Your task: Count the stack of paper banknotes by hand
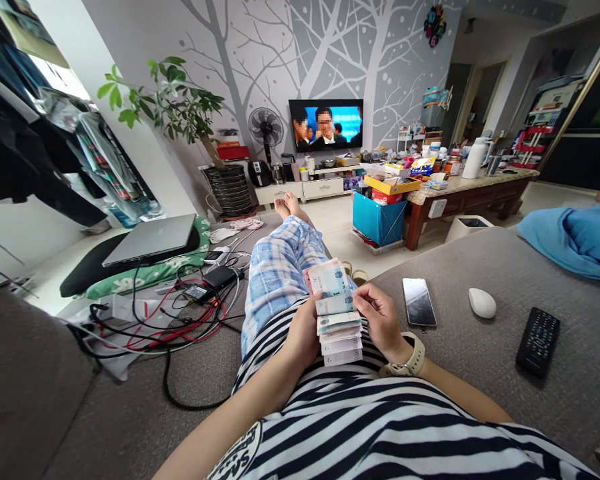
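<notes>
A fanned stack of banknotes [341,327] lies over the striped shirt in my lap, several bluish-grey and white ends hanging down toward me. At its top is a blue-green note, with pinkish notes behind it. My left hand [304,328] is wrapped round the stack's left side, its fingers partly hidden behind the notes. On the other side, my right hand [379,319] pinches the right edge of the upper note between thumb and fingers. A pale watch [411,357] is strapped on my right wrist.
On the grey sofa to the right lie a phone [419,302], a white mouse [482,303] and a black remote [538,341]. Tangled cables [180,313] and a laptop [151,240] are at the left. A cluttered table [470,183] and a television [326,125] stand ahead.
</notes>
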`<action>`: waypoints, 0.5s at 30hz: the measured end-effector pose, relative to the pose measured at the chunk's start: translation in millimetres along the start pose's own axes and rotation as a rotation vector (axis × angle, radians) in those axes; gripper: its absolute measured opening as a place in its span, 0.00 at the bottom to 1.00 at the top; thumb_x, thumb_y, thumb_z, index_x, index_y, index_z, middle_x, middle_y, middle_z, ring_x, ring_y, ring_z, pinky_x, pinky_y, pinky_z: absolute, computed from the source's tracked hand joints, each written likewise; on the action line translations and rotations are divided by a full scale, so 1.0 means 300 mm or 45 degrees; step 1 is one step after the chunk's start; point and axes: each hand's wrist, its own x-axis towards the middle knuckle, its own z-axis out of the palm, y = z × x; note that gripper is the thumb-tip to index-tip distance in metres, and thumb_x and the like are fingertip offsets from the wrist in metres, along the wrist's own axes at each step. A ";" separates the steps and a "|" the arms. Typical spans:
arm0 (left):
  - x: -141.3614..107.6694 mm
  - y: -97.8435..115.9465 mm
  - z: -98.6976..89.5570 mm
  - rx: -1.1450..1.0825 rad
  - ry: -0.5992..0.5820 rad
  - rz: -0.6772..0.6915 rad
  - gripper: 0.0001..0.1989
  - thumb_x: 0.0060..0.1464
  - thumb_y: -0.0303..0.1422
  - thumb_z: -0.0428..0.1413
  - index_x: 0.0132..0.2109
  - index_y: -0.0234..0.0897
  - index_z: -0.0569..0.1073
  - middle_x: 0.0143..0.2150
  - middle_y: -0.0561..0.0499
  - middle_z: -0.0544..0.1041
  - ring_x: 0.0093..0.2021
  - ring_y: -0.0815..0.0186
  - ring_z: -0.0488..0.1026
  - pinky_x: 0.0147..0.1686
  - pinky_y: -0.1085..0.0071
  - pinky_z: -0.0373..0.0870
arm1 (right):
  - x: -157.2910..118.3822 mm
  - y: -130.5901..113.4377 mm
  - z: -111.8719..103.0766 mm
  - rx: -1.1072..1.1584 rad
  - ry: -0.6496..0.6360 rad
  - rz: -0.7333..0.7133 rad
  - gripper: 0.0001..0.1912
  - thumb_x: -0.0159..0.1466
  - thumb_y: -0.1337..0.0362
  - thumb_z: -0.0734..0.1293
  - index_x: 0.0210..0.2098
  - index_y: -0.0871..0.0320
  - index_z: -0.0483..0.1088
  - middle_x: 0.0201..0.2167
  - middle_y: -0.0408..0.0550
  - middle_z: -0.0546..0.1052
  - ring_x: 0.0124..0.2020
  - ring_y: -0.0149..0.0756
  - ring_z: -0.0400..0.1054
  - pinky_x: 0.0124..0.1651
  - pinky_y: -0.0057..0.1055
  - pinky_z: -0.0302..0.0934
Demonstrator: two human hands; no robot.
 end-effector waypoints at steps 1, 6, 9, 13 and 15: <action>-0.001 0.000 0.002 -0.013 0.018 -0.014 0.15 0.53 0.33 0.57 0.45 0.29 0.79 0.36 0.43 0.84 0.39 0.53 0.81 0.43 0.61 0.77 | -0.001 -0.002 0.001 0.015 -0.009 0.006 0.16 0.67 0.52 0.65 0.28 0.55 0.69 0.22 0.42 0.69 0.25 0.34 0.62 0.30 0.31 0.58; -0.006 0.003 0.016 -0.043 0.041 -0.043 0.17 0.57 0.33 0.53 0.49 0.29 0.78 0.38 0.41 0.84 0.40 0.52 0.82 0.44 0.58 0.77 | -0.002 0.001 0.002 0.048 -0.025 0.008 0.17 0.68 0.52 0.64 0.27 0.56 0.69 0.20 0.42 0.71 0.24 0.34 0.63 0.31 0.31 0.59; -0.009 0.005 0.016 0.002 0.058 -0.015 0.15 0.55 0.33 0.55 0.45 0.28 0.79 0.37 0.41 0.84 0.40 0.52 0.81 0.43 0.59 0.77 | 0.000 0.011 0.002 0.012 0.018 0.036 0.14 0.64 0.55 0.70 0.27 0.56 0.69 0.21 0.40 0.70 0.24 0.32 0.62 0.30 0.30 0.57; -0.011 0.002 0.003 0.062 0.045 0.027 0.10 0.50 0.33 0.59 0.36 0.30 0.79 0.31 0.43 0.83 0.36 0.55 0.80 0.39 0.63 0.76 | 0.006 0.022 0.008 -0.001 0.084 0.120 0.13 0.59 0.56 0.73 0.27 0.56 0.68 0.22 0.38 0.66 0.23 0.30 0.58 0.27 0.28 0.54; -0.011 0.000 -0.004 0.080 0.032 0.059 0.08 0.47 0.34 0.61 0.32 0.31 0.78 0.28 0.46 0.81 0.31 0.59 0.78 0.35 0.67 0.74 | 0.009 0.029 0.011 0.020 0.130 0.150 0.13 0.58 0.57 0.74 0.29 0.56 0.67 0.23 0.38 0.66 0.24 0.29 0.58 0.27 0.27 0.55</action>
